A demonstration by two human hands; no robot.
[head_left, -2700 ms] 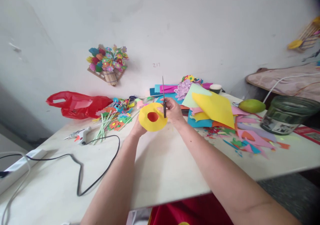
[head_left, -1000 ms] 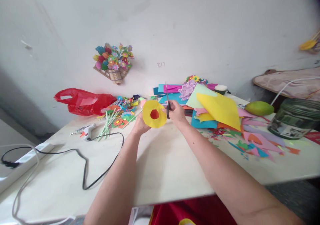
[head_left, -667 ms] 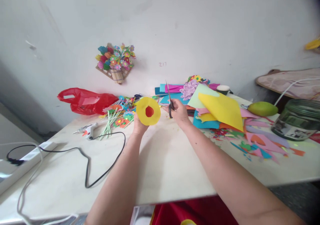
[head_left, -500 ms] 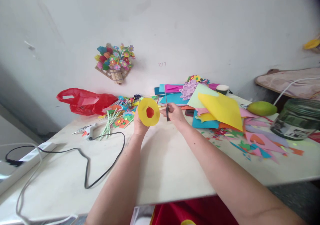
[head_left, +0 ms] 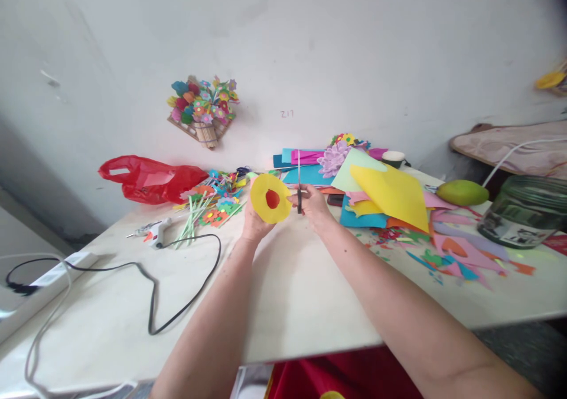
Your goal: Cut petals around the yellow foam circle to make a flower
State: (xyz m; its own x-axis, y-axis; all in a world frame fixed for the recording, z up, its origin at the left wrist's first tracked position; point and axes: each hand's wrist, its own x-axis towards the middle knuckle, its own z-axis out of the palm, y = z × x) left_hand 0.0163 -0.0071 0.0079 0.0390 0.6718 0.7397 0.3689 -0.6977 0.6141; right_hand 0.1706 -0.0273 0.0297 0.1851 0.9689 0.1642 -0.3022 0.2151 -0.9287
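Observation:
In the middle of the head view, my left hand (head_left: 256,224) grips a round yellow foam disc (head_left: 261,189) with a red piece at its centre. Most of my left fingers are behind the disc. Just right of it, my right hand (head_left: 313,205) holds a pair of scissors (head_left: 299,177) by the black handle, blades pointing up. My right fingertips are at the disc's right edge; whether they touch it I cannot tell.
On the left are a red plastic bag (head_left: 150,179), a white glue gun (head_left: 160,232) with a black cord, and a power strip (head_left: 48,278). Coloured foam sheets (head_left: 394,189), scraps (head_left: 465,251) and a glass jar (head_left: 522,210) lie right. Foam flowers (head_left: 215,213) lie behind the glue gun.
My left hand and the yellow disc have shifted right, closer to my right hand. The disc has turned a little. The scissors blades stand more upright than before.

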